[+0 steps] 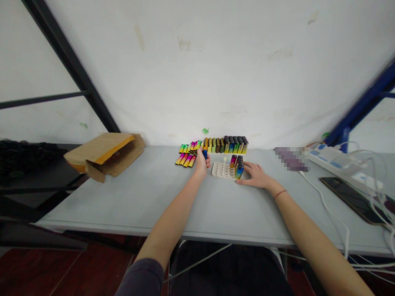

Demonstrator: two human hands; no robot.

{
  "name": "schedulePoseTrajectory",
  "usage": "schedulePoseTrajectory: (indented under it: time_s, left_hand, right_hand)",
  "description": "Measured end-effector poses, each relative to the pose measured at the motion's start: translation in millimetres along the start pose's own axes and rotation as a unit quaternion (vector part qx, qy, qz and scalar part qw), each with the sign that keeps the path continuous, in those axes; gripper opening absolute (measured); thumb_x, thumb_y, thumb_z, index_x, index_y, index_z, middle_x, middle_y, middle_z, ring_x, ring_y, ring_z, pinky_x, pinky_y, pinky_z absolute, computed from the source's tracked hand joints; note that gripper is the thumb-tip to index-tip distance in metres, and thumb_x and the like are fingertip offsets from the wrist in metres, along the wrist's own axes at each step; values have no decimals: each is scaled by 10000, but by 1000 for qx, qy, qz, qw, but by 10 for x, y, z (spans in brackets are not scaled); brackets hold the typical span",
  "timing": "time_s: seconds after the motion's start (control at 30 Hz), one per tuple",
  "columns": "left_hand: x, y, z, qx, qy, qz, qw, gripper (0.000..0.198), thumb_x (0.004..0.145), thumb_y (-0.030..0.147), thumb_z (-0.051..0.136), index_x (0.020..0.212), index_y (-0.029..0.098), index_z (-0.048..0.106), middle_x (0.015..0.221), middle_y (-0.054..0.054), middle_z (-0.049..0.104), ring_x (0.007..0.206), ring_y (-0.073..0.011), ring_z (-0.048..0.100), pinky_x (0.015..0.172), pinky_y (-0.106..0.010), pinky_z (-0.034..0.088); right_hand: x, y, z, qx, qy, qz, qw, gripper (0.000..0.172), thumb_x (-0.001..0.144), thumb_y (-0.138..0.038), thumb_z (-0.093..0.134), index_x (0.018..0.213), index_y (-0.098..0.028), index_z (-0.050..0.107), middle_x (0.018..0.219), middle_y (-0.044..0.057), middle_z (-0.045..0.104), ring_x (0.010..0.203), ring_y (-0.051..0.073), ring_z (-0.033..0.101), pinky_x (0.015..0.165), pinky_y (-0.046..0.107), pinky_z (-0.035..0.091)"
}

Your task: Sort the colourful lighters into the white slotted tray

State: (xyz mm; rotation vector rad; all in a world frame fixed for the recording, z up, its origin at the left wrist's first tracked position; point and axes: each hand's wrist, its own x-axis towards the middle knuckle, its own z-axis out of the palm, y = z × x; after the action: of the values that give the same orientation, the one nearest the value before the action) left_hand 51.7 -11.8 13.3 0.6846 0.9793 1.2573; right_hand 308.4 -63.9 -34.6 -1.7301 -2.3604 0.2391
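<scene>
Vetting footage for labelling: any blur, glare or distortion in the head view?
Head view: apparent wide-angle stretch, posts slanting outward at both sides; soft light, no strong glare on the wall; pixelation over a purplish item; dark heap murky; tray detail soft.

"Is that tray (222, 176) plastic?"
"Looks it — matt. The coloured pieces (239, 172) in it are glossy."
"And the left box (96, 150)?"
"Dull cardboard — while the counter (145, 201) is smooth, matt, and the right phone (350, 197) shiny."

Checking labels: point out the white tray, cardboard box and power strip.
White tray (222, 170): head view, bare left part.
Cardboard box (100, 149): head view, upper panel.
Power strip (346, 167): head view, casing, about mid-length.
</scene>
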Motion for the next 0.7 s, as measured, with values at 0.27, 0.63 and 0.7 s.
schedulePoseTrajectory:
  time_s: [0.27,0.63,0.7]
  left_hand:
    - [-11,32,15,-25,22,3,999,527,996,590,404,616,228,361,441,93,242,341,-48,154,364,-180,139]
    - [-29,53,46,-36,55,37,997,522,976,615,412,625,230,376,451,91,253,349,-57,189,365,-189,153]
    - [-34,41,51,-41,48,34,997,531,976,633,405,633,228,384,457,93,255,353,-55,197,367,-182,164]
  right_hand:
    - [3,23,12,0,2,-2,1000,954,820,-794,630,1562,-205,517,1616,185,486,1487,439,424,1230,602,288]
    - [-3,5,0,6,4,-2,1000,964,816,-783,645,1567,-194,510,1616,196,484,1481,442,433,1222,616,295]
    - [-4,1,-2,7,6,-3,1000,953,814,-783,646,1561,-206,517,1613,191,489,1482,441,432,1218,619,300]
